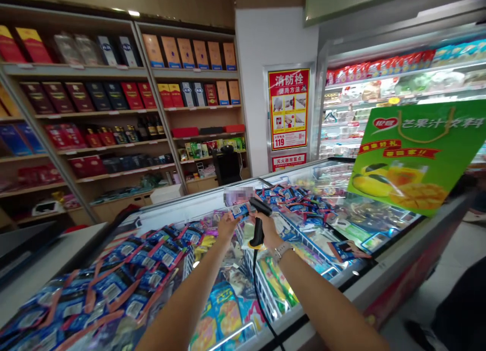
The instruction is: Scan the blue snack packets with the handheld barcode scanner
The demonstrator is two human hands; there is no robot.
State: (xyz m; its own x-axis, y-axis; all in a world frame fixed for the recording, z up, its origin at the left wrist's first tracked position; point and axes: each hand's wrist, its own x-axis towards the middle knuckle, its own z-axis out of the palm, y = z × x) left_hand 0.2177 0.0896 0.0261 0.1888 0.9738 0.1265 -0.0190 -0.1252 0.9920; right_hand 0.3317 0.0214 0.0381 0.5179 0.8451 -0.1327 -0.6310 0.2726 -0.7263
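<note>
My left hand (pixel 227 225) is closed on the edge of a small blue packet (pixel 240 210) with a white label, held up above the chest freezer (pixel 197 201). Close beside it, my right hand (pixel 270 232) grips a black handheld barcode scanner (pixel 258 229), its head tilted at the upper end near the packet. A black cable (pixel 255 280) runs down from the scanner's handle across the freezer. Similar blue and pink packets lie in a heap (pixel 132 270) on the left and another heap (pixel 294 196) behind the scanner. Part of my right fingers is hidden by the scanner.
Below the glass, white wire baskets (pixel 261 285) separate bagged frozen goods. One loose packet (pixel 347 250) lies near the right edge. A green juice carton (pixel 410 158) stands at the right. Shelves of boxes (pixel 94 113) line the back left; a person's dark clothing (pixel 463 305) shows lower right.
</note>
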